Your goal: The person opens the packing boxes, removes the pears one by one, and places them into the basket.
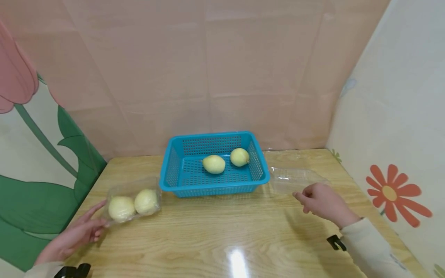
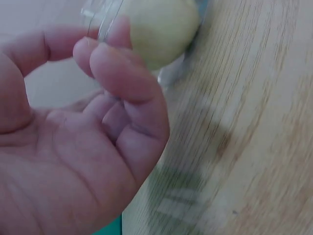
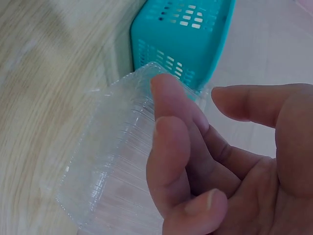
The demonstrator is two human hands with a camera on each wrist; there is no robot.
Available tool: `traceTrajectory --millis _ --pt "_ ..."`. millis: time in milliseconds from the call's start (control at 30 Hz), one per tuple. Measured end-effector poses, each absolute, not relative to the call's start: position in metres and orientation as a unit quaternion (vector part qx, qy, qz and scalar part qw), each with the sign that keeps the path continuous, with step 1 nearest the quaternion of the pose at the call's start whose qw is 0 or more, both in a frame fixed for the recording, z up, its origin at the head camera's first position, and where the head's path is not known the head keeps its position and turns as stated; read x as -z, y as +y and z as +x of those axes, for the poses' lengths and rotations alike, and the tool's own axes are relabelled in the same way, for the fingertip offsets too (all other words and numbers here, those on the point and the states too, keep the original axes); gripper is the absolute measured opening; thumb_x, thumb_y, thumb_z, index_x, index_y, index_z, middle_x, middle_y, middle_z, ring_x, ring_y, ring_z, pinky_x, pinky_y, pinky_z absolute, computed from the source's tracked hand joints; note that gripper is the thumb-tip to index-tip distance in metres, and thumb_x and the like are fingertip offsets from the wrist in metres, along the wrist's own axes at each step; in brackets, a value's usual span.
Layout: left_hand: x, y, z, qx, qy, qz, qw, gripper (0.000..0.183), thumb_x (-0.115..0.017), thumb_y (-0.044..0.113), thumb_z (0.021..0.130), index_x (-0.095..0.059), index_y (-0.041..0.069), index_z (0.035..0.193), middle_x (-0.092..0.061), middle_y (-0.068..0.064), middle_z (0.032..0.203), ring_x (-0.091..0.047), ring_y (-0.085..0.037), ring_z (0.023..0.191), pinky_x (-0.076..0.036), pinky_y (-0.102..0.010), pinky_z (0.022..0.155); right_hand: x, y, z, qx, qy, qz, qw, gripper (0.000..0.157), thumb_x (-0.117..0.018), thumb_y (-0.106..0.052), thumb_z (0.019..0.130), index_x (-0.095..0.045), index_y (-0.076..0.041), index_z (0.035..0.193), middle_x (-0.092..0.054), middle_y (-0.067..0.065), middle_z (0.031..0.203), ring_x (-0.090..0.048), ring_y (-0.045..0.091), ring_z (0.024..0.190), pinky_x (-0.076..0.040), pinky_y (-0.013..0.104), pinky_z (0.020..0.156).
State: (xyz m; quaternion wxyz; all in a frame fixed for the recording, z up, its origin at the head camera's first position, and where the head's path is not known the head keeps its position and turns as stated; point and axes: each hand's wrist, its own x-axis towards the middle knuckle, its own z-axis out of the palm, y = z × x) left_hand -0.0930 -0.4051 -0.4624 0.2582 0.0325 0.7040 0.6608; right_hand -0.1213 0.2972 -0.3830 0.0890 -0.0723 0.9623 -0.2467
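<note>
At the table's left, a clear plastic box (image 1: 133, 185) holds two pale yellow pears (image 1: 121, 209). My left hand (image 1: 78, 233) pinches the box's left end; in the left wrist view, its fingertips (image 2: 105, 54) meet at the thin plastic edge, with a pear (image 2: 159, 32) just beyond. Over on the right, my right hand (image 1: 325, 202) hovers with loosely bent fingers and a gap between thumb and forefinger, holding nothing. Behind it lies a second clear plastic box (image 1: 292, 177) with no fruit in it, seen close up beside the fingers in the right wrist view.
A blue perforated basket (image 1: 215, 189) stands at the back middle of the wooden table (image 1: 194, 239). Two more pears (image 1: 214, 164) lie inside it. The basket's right end is close to the fruitless box. Walls border the table at the back and both sides.
</note>
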Motion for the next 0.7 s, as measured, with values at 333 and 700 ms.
traceTrajectory --millis 333,700 --pt "0.462 -0.407 -0.092 -0.666 0.660 0.090 0.335 0.079 -0.035 0.008 0.107 0.021 0.038 0.155 -0.060 0.002 0.093 -0.053 -0.008 0.077 -0.052 -0.027 0.073 0.388 0.292 -0.120 0.247 0.961 -0.077 0.100 0.040 -0.058 -0.037 0.100 -0.063 -0.011 0.070 -0.065 0.000 0.065 -0.058 0.016 0.058 -0.046 0.033 0.054" --pt "0.456 -0.395 -0.088 -0.627 0.684 0.104 0.359 0.065 -0.040 0.010 0.107 -0.013 0.057 0.142 -0.061 0.003 0.089 -0.058 -0.011 0.079 -0.055 -0.033 0.078 0.390 0.289 -0.119 0.255 0.957 -0.084 0.109 0.041 -0.057 -0.038 0.101 -0.065 -0.011 0.070 -0.064 0.000 0.063 -0.055 0.016 0.057 -0.045 0.034 0.053"
